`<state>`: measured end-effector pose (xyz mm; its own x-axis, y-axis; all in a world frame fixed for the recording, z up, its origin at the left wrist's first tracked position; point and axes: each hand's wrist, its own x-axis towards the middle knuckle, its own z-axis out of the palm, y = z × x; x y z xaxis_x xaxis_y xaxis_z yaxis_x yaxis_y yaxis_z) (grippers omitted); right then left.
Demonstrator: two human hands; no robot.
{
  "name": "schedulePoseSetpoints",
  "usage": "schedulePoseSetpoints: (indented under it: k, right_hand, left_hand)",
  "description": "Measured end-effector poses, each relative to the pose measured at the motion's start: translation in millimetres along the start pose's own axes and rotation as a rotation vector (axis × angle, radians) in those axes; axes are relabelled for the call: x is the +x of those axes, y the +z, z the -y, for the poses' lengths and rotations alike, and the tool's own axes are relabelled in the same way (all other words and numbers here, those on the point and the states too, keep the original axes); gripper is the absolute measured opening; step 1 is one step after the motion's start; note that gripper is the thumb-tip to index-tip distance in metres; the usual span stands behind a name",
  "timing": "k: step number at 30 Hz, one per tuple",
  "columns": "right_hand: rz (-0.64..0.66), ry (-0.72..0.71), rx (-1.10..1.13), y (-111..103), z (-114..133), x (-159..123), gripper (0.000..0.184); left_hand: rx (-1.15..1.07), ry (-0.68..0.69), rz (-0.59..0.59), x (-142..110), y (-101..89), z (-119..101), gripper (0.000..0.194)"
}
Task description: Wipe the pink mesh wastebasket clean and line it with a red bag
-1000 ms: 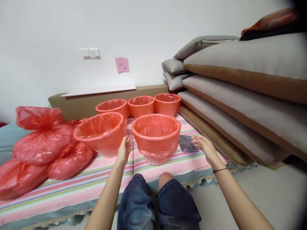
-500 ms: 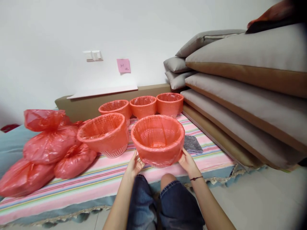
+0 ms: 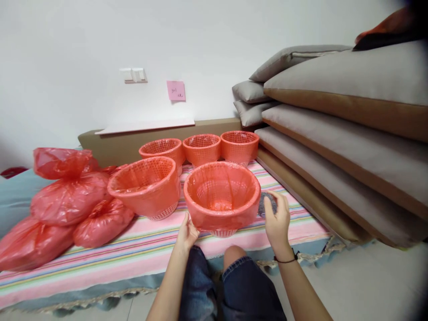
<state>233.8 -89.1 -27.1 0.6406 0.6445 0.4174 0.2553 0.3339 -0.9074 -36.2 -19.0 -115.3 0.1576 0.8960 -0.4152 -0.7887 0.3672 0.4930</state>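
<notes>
At the front edge of the bed (image 3: 133,263), lined basket (image 3: 222,196): left hand (image 3: 187,232) pressed against its lower side, right hand (image 3: 277,220) spread open just beside it, over a grey cloth (image 3: 267,201). Probably light, flexible mesh under slippery plastic; best gripped at the rim.

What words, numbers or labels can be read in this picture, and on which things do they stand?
Pink sticky note on the wall: two short lines of handwriting, too small and blurred to read with certainty.
Wall switches: no marking can be seen.
Lined basket touched by the left hand, the grey cloth under the right hand, the other baskets and the red bags: no print or label visible.
</notes>
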Motion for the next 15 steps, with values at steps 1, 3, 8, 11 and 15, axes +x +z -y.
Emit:
schedulePoseSetpoints:
  k: [1, 3, 8, 11, 15]
  right_hand:
    - [0.164, -0.219, -0.109, 9.4, 21.2, -1.8, 0.025]
    - [0.46, -0.514, -0.268, 36.7, 56.2, -10.7, 0.029]
    - [0.815, -0.543, -0.897, 103.8, 80.9, -41.7, 0.052]
    - [0.938, -0.547, -1.02, 113.5, 73.3, -47.4, 0.057]
    - [0.992, -0.554, -1.055, 105.8, 66.6, -43.0, 0.059]
  left_hand:
    - [0.003, -0.005, 0.007, 1.0, 1.2, 1.8, 0.032]
    - [-0.004, 0.006, 0.013, 4.0, 2.6, 6.2, 0.028]
    - [-0.028, 0.015, -0.011, 13.2, -3.5, 13.9, 0.029]
    - [-0.04, 0.013, -0.02, 19.0, -10.8, 14.3, 0.029]
    - [-0.056, 0.003, -0.024, 29.6, -15.9, 16.4, 0.029]
